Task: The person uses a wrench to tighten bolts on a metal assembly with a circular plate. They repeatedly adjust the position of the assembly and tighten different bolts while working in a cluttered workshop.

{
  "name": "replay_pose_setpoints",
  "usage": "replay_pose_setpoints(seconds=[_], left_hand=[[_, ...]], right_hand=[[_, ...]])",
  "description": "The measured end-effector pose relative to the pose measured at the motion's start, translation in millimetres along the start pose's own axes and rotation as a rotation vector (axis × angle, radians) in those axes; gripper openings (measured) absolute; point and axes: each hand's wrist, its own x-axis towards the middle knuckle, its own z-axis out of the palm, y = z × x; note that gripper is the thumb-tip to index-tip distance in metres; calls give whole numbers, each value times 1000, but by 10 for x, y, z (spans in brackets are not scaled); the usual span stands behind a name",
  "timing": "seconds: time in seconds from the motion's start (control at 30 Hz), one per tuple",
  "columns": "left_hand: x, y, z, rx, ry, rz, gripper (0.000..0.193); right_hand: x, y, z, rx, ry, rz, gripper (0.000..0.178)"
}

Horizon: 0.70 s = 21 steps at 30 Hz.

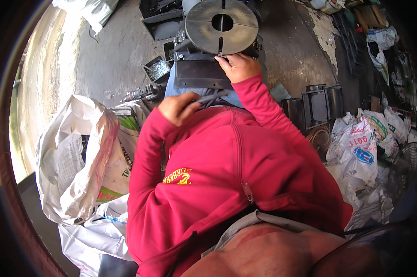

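A round dark metal plate (201,30) with a centre hole and narrow slots sits on a black metal housing (201,74) in front of me. At the plate's near edge is my right hand (240,68), thumb and fingers pinched together beside the slot. What lies between those fingertips is too small to name. Lower and to the left, over my lap, my left hand (178,108) has its fingers curled around a slim grey elongated thing (212,97). Its far end points right, and its kind is not clear.
Left of the housing are a power drill (144,93) and a small bin of shiny fasteners (157,69). A large white sack (74,157) stands at my left. Black metal frames (315,108) and plastic bags (363,143) lie on the right. More black bins (162,27) are at the back.
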Motion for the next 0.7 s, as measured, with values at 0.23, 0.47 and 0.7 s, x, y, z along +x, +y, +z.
replay_pose_setpoints(seconds=[0.23,0.47,0.7], left_hand=[[251,62,57,200,573,183,44],[407,3,228,212,623,215,53],[435,-41,286,508,557,148,55]], right_hand=[[39,-62,-60,-4,18,9,11],[39,-87,-125,1,-10,47,16],[13,-74,-79,-56,25,25,13]])
